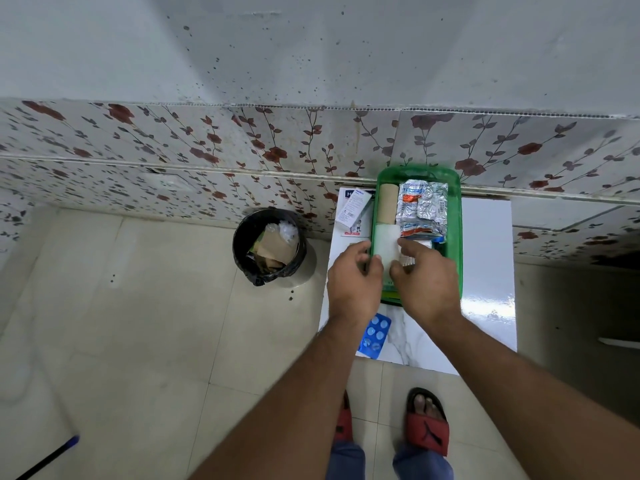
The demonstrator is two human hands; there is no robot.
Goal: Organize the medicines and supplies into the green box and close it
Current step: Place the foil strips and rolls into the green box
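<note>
Head view looks down on a white tabletop (485,271) that stands against the flowered wall, and on it sits the green box (456,237), open, with no lid on it — where the lid is I cannot tell. Packing is the step in hand, I judge, and it seems more than half done. Both hands meet at the near left part of the box: the left hand (353,282) and the right hand (427,278) each pinch an edge of a white gauze pad (386,242), so both grips are closed on this one thing as it lies in the left side of the box, just in front of a beige bandage roll (387,204). To the right of the roll, silver foil medicine strips (424,206) fill the far right part in a loose heap; under the right fingers something small with a blue part shows, too hidden to name. The next move calls for pressing the pad flat and letting go, then bringing in what is not yet inside — the white medicine cartons (353,211) just beside the left wall of the box, and the blue blister pack (375,336) near the front edge of the tabletop, partly under the left forearm. On the floor to the left stands a black waste bin (268,245) that holds cardboard and clear wrapping.
</note>
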